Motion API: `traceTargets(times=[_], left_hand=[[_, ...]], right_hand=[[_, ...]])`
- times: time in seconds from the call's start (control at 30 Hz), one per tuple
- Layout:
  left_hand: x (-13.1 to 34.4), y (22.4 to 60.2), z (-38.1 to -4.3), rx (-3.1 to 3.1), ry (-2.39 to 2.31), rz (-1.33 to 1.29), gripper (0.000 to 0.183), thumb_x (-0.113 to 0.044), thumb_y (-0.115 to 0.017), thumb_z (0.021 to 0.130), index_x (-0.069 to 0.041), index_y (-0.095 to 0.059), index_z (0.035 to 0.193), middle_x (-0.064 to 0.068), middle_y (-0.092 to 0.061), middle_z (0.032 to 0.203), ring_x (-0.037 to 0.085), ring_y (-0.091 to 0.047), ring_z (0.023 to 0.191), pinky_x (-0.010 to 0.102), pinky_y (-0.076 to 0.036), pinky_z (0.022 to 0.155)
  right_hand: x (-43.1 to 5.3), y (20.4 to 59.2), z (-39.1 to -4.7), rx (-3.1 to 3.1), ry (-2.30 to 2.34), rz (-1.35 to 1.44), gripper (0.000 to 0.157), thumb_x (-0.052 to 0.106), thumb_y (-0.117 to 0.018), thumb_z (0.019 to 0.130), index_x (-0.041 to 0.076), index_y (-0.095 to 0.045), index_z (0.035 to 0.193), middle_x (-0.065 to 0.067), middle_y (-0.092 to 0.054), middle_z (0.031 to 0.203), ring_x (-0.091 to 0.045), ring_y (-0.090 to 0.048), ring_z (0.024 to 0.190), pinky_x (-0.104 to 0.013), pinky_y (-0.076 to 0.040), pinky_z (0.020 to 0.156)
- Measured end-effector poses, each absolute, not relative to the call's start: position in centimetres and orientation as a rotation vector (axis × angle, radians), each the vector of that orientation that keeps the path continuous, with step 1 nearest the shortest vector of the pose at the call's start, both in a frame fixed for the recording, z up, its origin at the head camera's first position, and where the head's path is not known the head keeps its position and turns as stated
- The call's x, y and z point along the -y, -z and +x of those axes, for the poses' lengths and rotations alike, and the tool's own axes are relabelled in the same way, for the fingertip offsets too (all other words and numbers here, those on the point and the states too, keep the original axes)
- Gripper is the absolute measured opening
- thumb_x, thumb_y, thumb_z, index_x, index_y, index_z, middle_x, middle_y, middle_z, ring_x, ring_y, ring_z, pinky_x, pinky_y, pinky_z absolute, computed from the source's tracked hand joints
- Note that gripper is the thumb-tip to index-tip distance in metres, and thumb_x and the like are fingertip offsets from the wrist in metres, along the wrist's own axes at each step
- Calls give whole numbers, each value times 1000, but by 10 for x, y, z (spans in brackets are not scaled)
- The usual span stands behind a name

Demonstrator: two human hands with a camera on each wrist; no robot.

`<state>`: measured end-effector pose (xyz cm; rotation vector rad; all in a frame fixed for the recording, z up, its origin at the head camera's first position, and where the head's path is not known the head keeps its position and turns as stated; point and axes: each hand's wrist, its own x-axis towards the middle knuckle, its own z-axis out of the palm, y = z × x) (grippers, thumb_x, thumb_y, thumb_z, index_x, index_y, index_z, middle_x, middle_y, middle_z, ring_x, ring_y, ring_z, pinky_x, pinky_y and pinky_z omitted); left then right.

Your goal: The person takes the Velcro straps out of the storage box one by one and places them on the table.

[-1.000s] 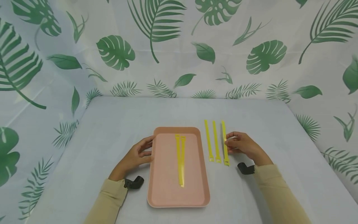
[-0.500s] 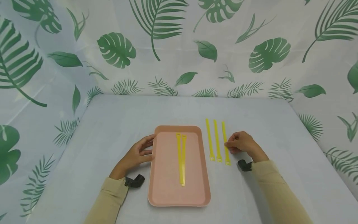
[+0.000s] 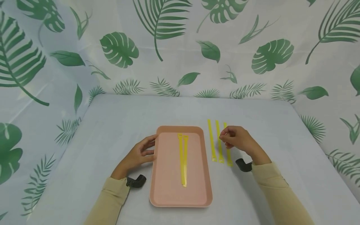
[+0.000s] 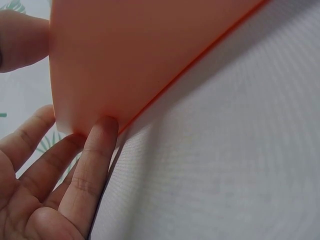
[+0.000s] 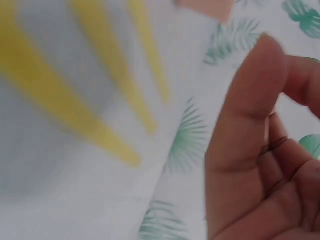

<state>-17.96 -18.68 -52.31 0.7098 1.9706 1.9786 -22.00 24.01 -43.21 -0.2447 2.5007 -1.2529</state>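
Observation:
My left hand (image 3: pixel 137 155) touches the left side of a pink tray (image 3: pixel 166 175) with its fingers and thumb. The left wrist view shows its fairly straight fingers (image 4: pixel 93 165) against the tray's outer wall. Two yellow cable-tie straps (image 3: pixel 181 162), with slotted heads at the far end, lie close together in the tray. To its right, three more yellow straps lie side by side on the table: a left one (image 3: pixel 212 140), a middle one (image 3: pixel 220 154) and a right one (image 3: pixel 229 157). My right hand (image 3: pixel 238 139) hovers over the latter two, loosely curled, holding nothing, and partly hiding them.
The table (image 3: pixel 121 112) has a pale cloth cover. A leaf-patterned white backdrop (image 3: pixel 174 68) rises behind it and at both sides. Dark wrist mounts (image 3: pixel 243 165) show at both cuffs.
My right hand gripped the right strap a second ago; it has let go and moved left, above the straps. That strap lies on the table. My left hand stays at the tray.

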Motion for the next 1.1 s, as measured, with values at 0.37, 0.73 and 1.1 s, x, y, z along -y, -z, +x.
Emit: traceTargets(times=[0.37,0.73,1.1], left_hand=[[186,522,-179,-1970,-1980,711,85,4,-78,94,16,-29,162,41,-31,165,62,-34,150,26,-56,108],[186,523,-180,-1975,-1977,707,84,8,-76,93,15,-29,162,40,-30,166,61,-34,150,27,-55,109],[188,524,-180,-2020,-1940,679,84,0,-79,96,11,-31,164,35,-34,168,56,-37,152,31,-55,111]], right_hand=[[-212,416,-217,-2380,1393,-472,16,2,-69,104,-11,-66,113,-12,-68,88,-16,-64,73,-29,-64,69],[-187,418,-219,-2325,1341,-652,16,-2,-67,103,-13,-68,114,-20,-70,95,-24,-69,77,-30,-64,70],[-165,423,-221,-2277,1296,-782,16,-5,-68,102,-13,-68,115,-6,-68,91,-22,-65,77,-32,-62,66]])
